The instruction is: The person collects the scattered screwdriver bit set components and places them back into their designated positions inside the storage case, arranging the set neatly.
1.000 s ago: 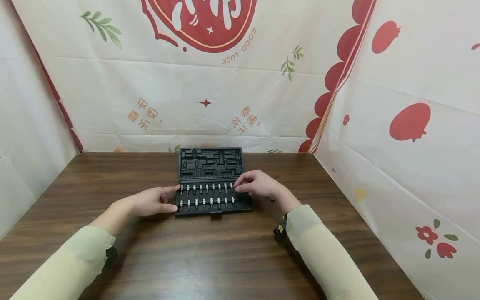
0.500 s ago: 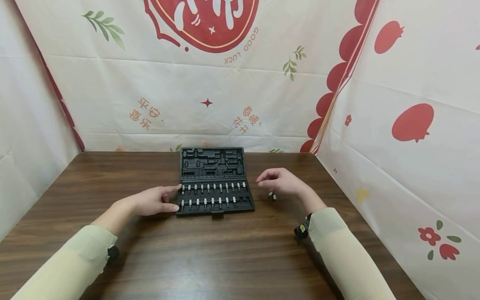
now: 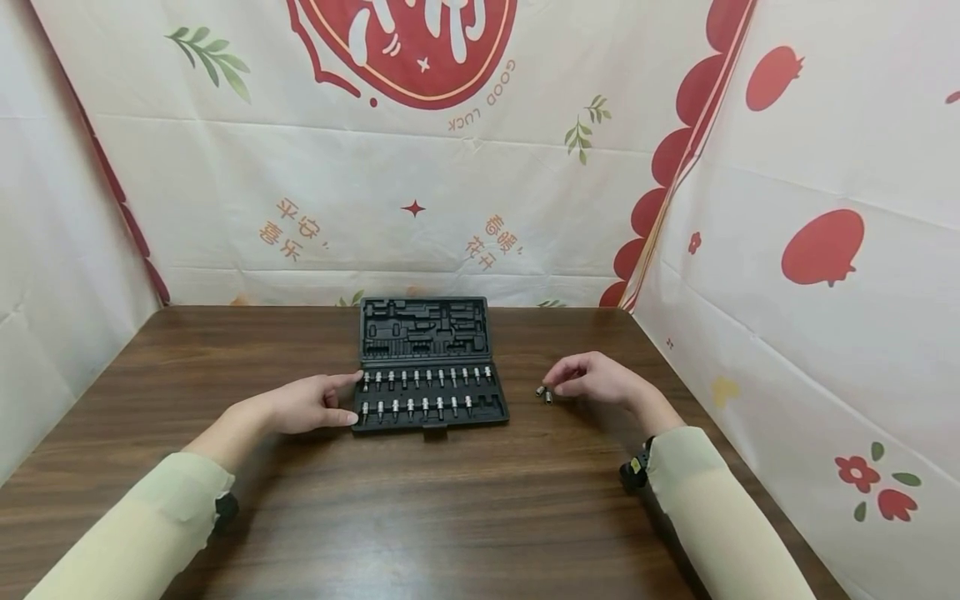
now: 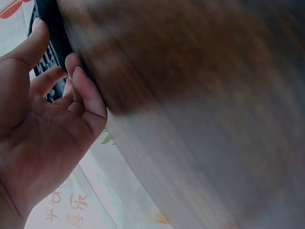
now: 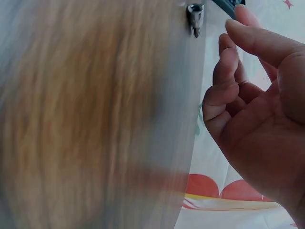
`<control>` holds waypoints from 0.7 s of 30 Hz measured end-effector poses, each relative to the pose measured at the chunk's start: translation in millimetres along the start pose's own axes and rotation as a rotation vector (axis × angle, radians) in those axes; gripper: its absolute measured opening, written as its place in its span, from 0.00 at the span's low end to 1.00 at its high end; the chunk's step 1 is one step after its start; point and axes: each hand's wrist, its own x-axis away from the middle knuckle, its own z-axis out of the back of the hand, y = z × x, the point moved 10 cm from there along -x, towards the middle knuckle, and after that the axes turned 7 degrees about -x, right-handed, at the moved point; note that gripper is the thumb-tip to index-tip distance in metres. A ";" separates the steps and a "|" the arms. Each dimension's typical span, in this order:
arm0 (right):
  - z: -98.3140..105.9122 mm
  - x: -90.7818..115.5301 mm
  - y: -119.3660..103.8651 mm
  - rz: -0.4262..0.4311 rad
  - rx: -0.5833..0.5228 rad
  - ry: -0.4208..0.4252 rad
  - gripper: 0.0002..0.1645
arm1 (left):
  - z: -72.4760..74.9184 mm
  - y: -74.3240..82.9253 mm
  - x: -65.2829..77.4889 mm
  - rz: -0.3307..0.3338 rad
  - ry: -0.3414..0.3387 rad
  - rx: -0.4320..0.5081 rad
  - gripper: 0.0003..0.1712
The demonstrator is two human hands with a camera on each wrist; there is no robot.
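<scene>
A black plastic tool case (image 3: 430,427) lies open on the table, its lid (image 3: 423,327) tilted back. Inside, silvery bit sockets (image 3: 425,407) stand in two rows; at the lower row's right end there are bare slots. My left hand (image 3: 303,403) touches the case's left edge with spread thumb and index finger, its other fingers loosely bent in the left wrist view. To the right of the case, two loose bit sockets (image 3: 548,397) lie close together on the wood. My right hand (image 3: 600,380) hovers beside them, fingertips right by them, nothing seen between its fingers in the right wrist view.
The brown wooden table (image 3: 420,517) ends at a printed cloth backdrop (image 3: 360,183) close behind the case lid. Another cloth wall (image 3: 795,350) runs along the right side. Dark wrist devices sit at both cuffs.
My right hand released a bit socket at the upper row's right end, then moved right and down to the two loose sockets. The left hand has stayed on the case's edge.
</scene>
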 end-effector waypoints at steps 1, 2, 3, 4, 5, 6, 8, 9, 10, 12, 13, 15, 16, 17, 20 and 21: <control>-0.2 0.4 1.6 -0.004 0.012 -0.007 0.09 | -0.4 -0.8 -0.6 0.004 -0.002 0.004 0.49; -0.3 0.7 2.9 -0.006 0.024 -0.013 0.09 | -0.7 -1.2 -0.9 0.005 -0.004 0.003 0.49; -0.9 0.7 3.8 -0.007 0.028 -0.020 0.09 | -1.1 -1.7 -1.3 0.006 -0.004 0.003 0.49; -1.6 0.8 4.4 -0.006 0.030 -0.027 0.09 | -1.3 -2.0 -1.6 0.006 -0.004 0.002 0.49; -2.3 0.7 4.7 -0.004 0.030 -0.034 0.08 | -1.4 -2.4 -1.7 0.009 -0.005 0.002 0.49; -2.7 0.7 5.2 -0.005 0.030 -0.037 0.08 | -1.3 -2.5 -1.6 0.008 -0.004 0.001 0.49; -4.1 0.6 6.0 -0.007 0.026 -0.043 0.09 | -0.8 -1.8 -0.9 0.004 -0.004 -0.002 0.49; -4.7 0.5 6.3 -0.006 0.022 -0.047 0.09 | -0.5 -1.5 -0.4 0.005 -0.005 -0.002 0.49; -5.3 0.1 6.5 -0.005 0.025 -0.049 0.09 | -0.3 -1.6 0.0 0.007 -0.004 -0.001 0.49; -6.6 -0.9 7.1 -0.001 0.032 -0.056 0.09 | 0.0 -1.1 0.8 0.002 -0.003 -0.002 0.50; -7.1 -1.3 7.4 0.001 0.041 -0.057 0.09 | -0.1 -1.1 0.8 0.002 -0.003 -0.001 0.50; -7.7 -2.3 8.0 0.007 0.057 -0.060 0.09 | -0.5 -1.2 0.6 0.005 -0.003 0.002 0.49; -7.8 -2.7 8.5 0.006 0.067 -0.060 0.09 | -0.5 -0.9 0.5 0.004 -0.003 0.001 0.49; -7.6 -3.0 9.2 0.004 0.077 -0.059 0.09 | -0.5 -0.8 0.4 0.003 -0.003 0.000 0.49; -6.1 -3.4 11.3 -0.004 0.101 -0.051 0.09 | -0.2 -0.3 0.1 0.002 -0.003 -0.001 0.49; -5.5 -3.3 12.2 -0.009 0.108 -0.049 0.09 | -0.1 -0.1 0.1 0.002 -0.004 -0.001 0.49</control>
